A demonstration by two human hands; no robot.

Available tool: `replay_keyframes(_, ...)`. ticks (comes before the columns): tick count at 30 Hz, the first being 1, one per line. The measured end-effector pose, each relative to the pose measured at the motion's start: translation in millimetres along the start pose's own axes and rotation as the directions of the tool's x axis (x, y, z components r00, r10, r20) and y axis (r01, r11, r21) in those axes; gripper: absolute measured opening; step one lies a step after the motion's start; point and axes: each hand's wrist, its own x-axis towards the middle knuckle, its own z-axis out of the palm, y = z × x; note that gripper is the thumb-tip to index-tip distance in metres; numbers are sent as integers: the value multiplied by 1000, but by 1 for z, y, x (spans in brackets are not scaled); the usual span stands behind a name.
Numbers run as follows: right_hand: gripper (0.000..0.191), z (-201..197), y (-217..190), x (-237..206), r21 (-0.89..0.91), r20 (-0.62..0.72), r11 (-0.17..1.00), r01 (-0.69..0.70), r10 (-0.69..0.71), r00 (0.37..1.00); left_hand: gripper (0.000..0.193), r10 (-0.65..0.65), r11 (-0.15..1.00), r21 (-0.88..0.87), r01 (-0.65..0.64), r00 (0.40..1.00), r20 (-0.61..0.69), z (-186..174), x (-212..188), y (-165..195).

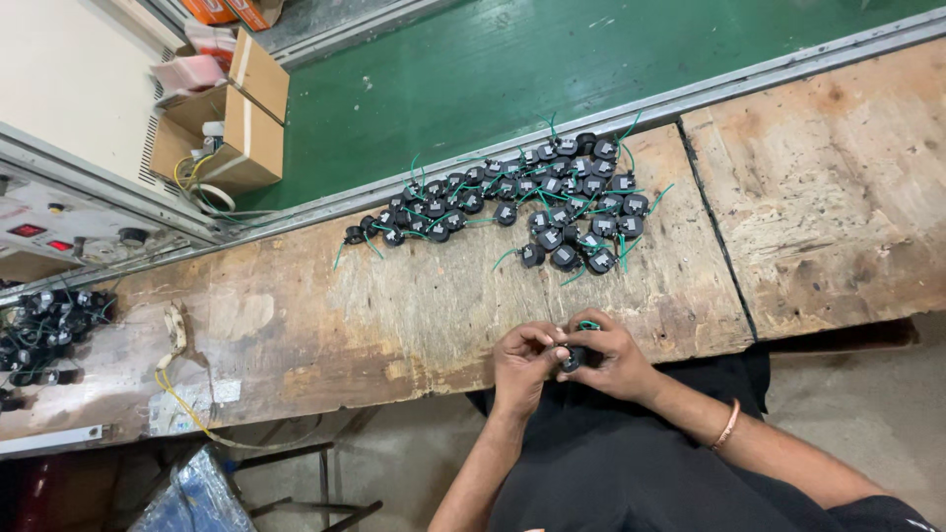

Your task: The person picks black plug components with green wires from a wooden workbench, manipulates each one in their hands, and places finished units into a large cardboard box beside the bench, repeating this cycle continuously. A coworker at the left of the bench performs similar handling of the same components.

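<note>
Small pile of black parts (44, 330) at tabltop's left edge. Left hand (524, 363) and right hand (609, 357), grips clenched on one black part (574, 357) at the tabletop (325, 315) near edge; big pile (522, 202) along far edge.

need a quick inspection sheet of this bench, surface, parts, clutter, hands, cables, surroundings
surface: worn wooden bench, stained, with a seam between boards at right
job's things: one small black part with green wire held between both hands; pile of like parts spread on the bench
clutter: second heap of black parts at far left
hands: left hand and right hand both pinch the held part at the bench edge
cables: yellow wire trailing over the front edge
surroundings: green floor, cardboard boxes, grey panel with red displays
</note>
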Motion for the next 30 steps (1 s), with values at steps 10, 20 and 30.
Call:
replay_keyframes(10, 39, -6, 6, 2, 344, -191, 926, -152, 228, 955, 33, 431, 569, 718, -400, 889, 154, 17, 34, 44)
replay_keyframes(20, 29, -15, -6, 12, 148, 25, 985, -83, 81, 996, 8, 513, 156, 959, -238, 849, 127, -17, 108, 36)
replay_keyframes(30, 26, -18, -2, 8, 142, -19, 980, -138, 142, 990, 25, 432, 250, 953, -169, 901, 47, -14, 101, 21)
